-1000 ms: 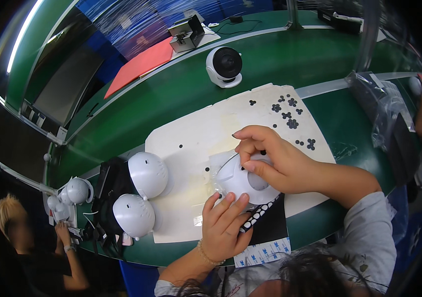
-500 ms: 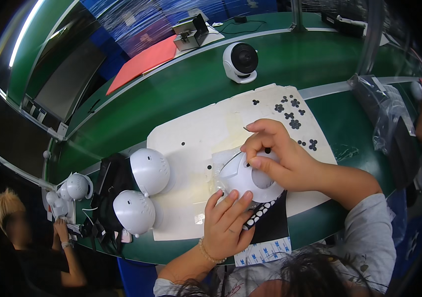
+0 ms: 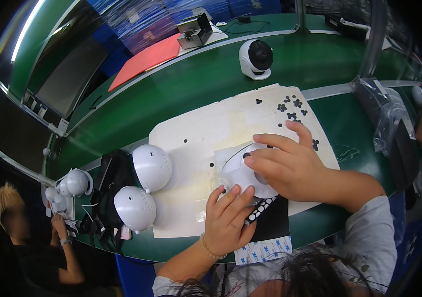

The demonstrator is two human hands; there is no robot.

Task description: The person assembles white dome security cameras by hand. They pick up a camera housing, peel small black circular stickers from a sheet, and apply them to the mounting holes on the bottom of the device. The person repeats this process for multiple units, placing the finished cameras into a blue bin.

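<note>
A white rounded housing point(image 3: 235, 171) lies under both my hands on a piece of clear plastic film, on the pale board point(image 3: 186, 198). My left hand point(image 3: 228, 222) grips its near side, fingers laid on the shell. Beside that thumb is a black strip with white round spots point(image 3: 261, 210). My right hand point(image 3: 290, 161) is over the housing with its fingers spread, one fingertip touching a small black round pad point(image 3: 246, 155) on the shell. Part of the housing is hidden beneath this hand.
Two white domed housings point(image 3: 152, 167) point(image 3: 135, 208) stand at the left. Several loose black pads point(image 3: 297, 103) lie at the board's far right. Behind it stands a white device with a black round front point(image 3: 256, 59). A co-worker point(image 3: 33, 247) sits at the far left.
My right hand has gone from a pinched pose to spread fingers, with a fingertip down on the black pad. My left hand stays on the housing. The whole view has shifted slightly.
</note>
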